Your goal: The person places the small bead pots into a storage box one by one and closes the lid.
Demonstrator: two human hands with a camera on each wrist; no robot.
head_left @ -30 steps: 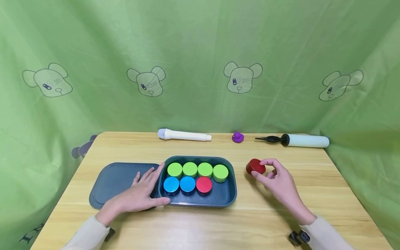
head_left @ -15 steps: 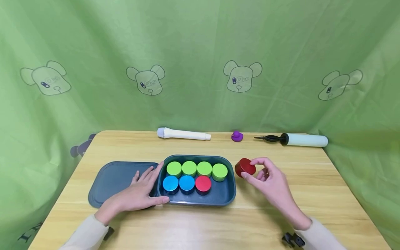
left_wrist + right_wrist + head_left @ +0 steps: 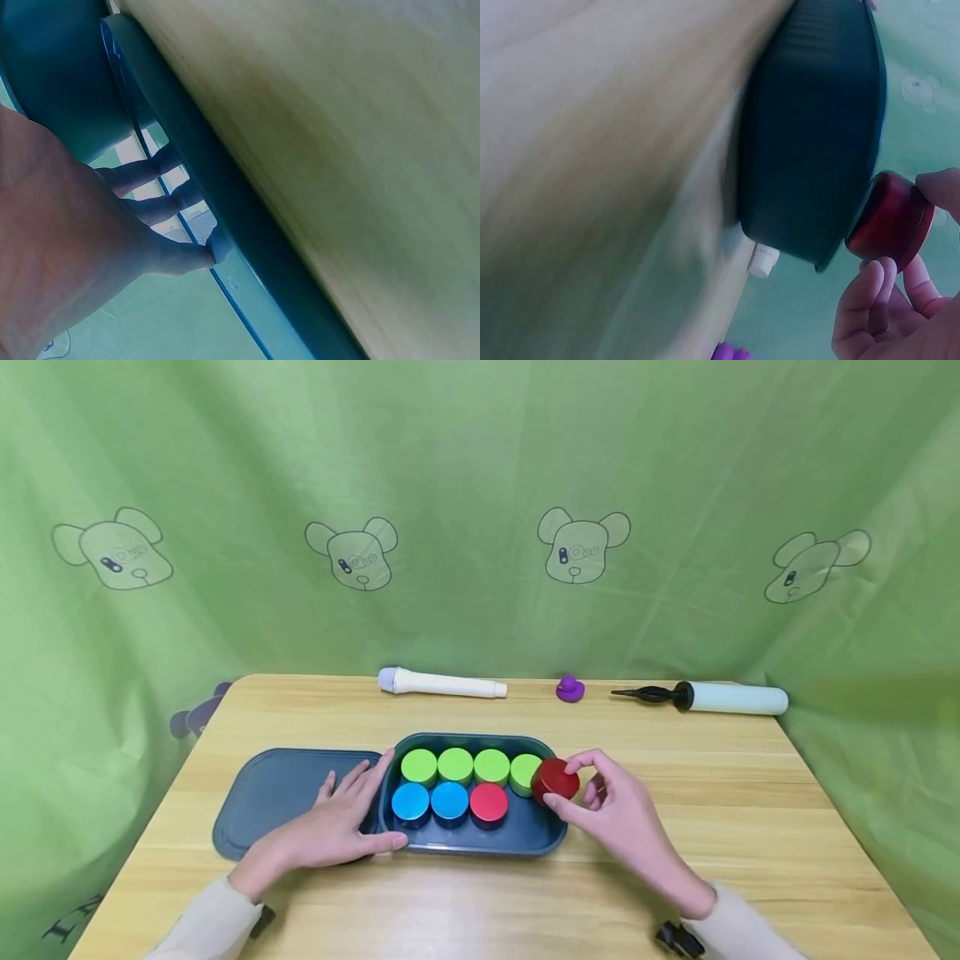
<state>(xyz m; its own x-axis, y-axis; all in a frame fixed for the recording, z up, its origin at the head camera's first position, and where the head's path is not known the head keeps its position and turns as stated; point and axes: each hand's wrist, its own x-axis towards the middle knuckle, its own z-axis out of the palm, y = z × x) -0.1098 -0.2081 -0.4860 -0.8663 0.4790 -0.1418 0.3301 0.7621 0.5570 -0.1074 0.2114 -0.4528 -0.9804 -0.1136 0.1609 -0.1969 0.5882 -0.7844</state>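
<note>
In the head view, my right hand point(image 3: 618, 806) pinches a short, dark red cylinder point(image 3: 552, 785) between thumb and fingers. It hangs tilted above the right end of a dark blue-grey box point(image 3: 498, 842), partly covering the rightmost green cylinder. The right wrist view has this red cylinder point(image 3: 889, 221) close to the box's end wall. Inside the box, several green cylinders point(image 3: 456, 764) form the far row; two blue ones point(image 3: 449, 802) and a brighter red one point(image 3: 489, 802) stand in front. My left hand point(image 3: 337, 822) rests at the box's left end, fingers extended and thumb on the near corner.
A flat dark lid point(image 3: 277, 793) lies left of the box, partly under my left hand. Along the table's back edge are a white microphone point(image 3: 442, 682), a small purple hat-shaped piece point(image 3: 570, 689) and a hand pump point(image 3: 735, 697). A green curtain point(image 3: 465, 460) hangs behind.
My right hand has carried the dark red cylinder leftward, from the table right of the box to above the box's right end. The left hand has stayed in place.
</note>
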